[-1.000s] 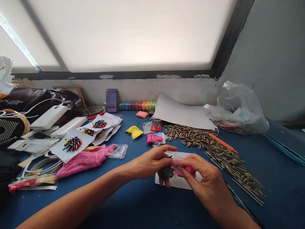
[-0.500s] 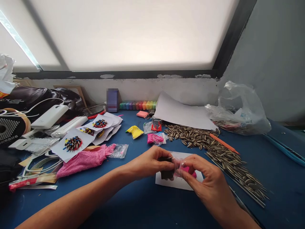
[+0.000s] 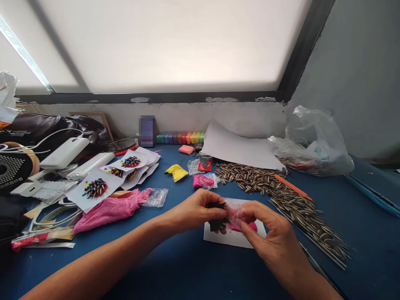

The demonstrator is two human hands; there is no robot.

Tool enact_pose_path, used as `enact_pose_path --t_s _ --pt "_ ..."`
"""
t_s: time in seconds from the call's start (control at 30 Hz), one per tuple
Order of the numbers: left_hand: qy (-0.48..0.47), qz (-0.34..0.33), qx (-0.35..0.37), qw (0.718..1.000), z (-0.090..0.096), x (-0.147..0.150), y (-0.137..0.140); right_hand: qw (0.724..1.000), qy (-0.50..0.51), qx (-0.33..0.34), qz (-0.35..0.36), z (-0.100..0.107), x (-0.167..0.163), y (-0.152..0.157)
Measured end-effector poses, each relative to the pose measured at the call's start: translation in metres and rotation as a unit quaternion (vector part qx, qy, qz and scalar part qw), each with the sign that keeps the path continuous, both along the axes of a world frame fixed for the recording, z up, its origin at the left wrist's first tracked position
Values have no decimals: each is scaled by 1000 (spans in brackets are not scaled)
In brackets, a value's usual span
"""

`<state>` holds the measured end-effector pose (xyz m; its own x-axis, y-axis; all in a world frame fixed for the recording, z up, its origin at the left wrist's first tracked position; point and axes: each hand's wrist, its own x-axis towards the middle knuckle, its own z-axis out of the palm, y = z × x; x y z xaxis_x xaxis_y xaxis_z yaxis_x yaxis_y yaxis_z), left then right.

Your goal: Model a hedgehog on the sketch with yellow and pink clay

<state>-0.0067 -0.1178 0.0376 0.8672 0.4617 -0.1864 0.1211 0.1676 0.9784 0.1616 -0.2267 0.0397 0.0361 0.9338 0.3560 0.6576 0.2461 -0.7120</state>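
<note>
My left hand (image 3: 203, 210) is closed on a packet of black modelling clay (image 3: 218, 225), thumb on top. My right hand (image 3: 265, 227) pinches the clear plastic (image 3: 233, 212) at the packet's right end, thumb against fingers. Both hands are close together above a small sheet of white paper (image 3: 218, 238). On that sheet lies a bright pink piece of clay (image 3: 251, 225), partly covered by my right fingers. Just beyond the hands are a pink clay packet (image 3: 203, 181), a red clay packet (image 3: 205, 163) and a yellow clay packet (image 3: 176, 172).
Striped sunflower seeds (image 3: 300, 212) spread to the right, with an orange pen (image 3: 293, 187) on them. White paper (image 3: 240, 148) and a plastic bag (image 3: 315, 146) lie behind. Cards with seed-covered shapes (image 3: 95, 188), a pink cloth (image 3: 109, 212) and power banks (image 3: 64, 153) crowd the left.
The black packet has tilted slightly in my left hand, and its lower edge has lifted a little. Both hands keep nearly the same place and grip.
</note>
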Motion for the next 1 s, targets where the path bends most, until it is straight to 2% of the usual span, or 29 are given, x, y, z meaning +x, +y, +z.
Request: enact_pose_path --t_s 0.13,0.23,0.33,0.53,0.7,0.8,0.9,1.0 --pt "-2 22 -15 1000 0 0 3 994 92 -48 -23 3 2 1" --pt "4 66 -24 998 4 0 7 983 164 -68 -54 2 9 3" --pt "22 109 5 994 10 -4 11 972 206 -88 -68 4 16 6" --pt "53 23 89 994 22 -11 3 973 206 -83 -58 9 14 6" --pt "57 -24 51 997 17 -3 -10 978 183 -97 -12 7 3 2" --pt "44 2 51 998 12 0 -11 971 204 -127 12 6 -2 -1" --pt "36 33 60 997 10 1 -10 952 245 -181 42 8 -4 -3" --pt "30 55 52 997 8 2 -8 934 279 -218 43 11 -5 -4"
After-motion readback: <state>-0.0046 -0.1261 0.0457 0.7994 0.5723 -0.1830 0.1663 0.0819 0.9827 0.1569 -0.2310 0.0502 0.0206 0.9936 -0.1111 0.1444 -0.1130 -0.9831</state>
